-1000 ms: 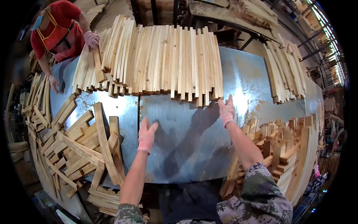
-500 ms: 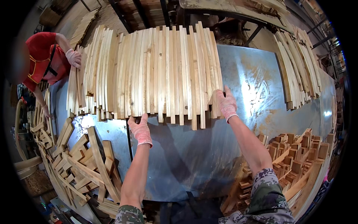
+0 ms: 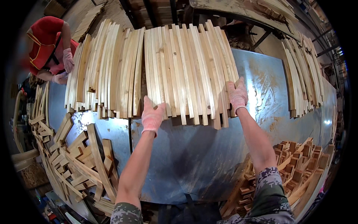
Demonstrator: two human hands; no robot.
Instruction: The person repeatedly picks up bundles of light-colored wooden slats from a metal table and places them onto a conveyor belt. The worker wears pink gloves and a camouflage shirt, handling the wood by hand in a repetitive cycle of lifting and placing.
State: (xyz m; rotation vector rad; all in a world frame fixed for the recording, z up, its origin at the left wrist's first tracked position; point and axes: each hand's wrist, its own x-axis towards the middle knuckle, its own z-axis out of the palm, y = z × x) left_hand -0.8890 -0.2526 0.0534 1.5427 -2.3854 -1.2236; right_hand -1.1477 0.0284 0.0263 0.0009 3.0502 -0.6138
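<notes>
A row of long, pale wooden strips [image 3: 186, 71] lies side by side on the metal-topped table [image 3: 179, 156]. My left hand [image 3: 153, 116], in a pinkish knit glove, grips the left side of this row near its close ends, inside a gap between the strips. On the right side, my gloved right hand [image 3: 238, 96] presses against the outermost strip, its fingers along the edge. The row is squeezed between both hands, and its near ends are uneven. Left of the gap sits another group of strips [image 3: 108, 71].
A co-worker in red [image 3: 44, 41] with gloved hands stands at the far left, by the strips. Short wood offcuts [image 3: 80, 164] are heaped at the lower left. Stacked blocks [image 3: 298, 164] stand at the lower right. More strips [image 3: 304, 74] lie at the right.
My hands and the row between them have shifted right, opening a dark gap from the left group. The left hand has reached into that gap. The co-worker's hands have come together.
</notes>
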